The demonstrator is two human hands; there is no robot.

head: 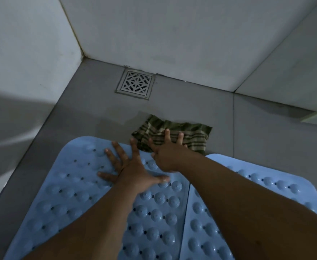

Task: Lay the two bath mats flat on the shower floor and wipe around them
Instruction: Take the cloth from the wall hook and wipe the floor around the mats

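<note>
**Two mats down, cloth at the far edge**

I see grey walls (172, 30) meeting in a corner at the far left, with the grey floor (257, 124) running out from them towards me. On that floor lie two pale blue studded mats, side by side and flat as far as I can see. The left mat (75, 194) fills the near left; the right mat (266, 184) sits just beside it, their inner edges touching or nearly so along a seam near the centre, and I cannot tell which overlaps.

Both forearms reach in from the near edge and cross over the mats. My left hand (133, 169) rests palm down on the far part of the left mat, fingers straight and spread wide, holding nothing. My right hand (167, 151) reaches past the mat's far edge; its fingers lie straight and splayed on the cloth (191, 136), pressing it to the floor.

That cloth, green with dark stripes and crumpled, lies on the bare floor just beyond the mats, between them and the far wall.

A square metal drain (135, 84) sits in the floor against the far wall, well apart from the cloth.
</note>
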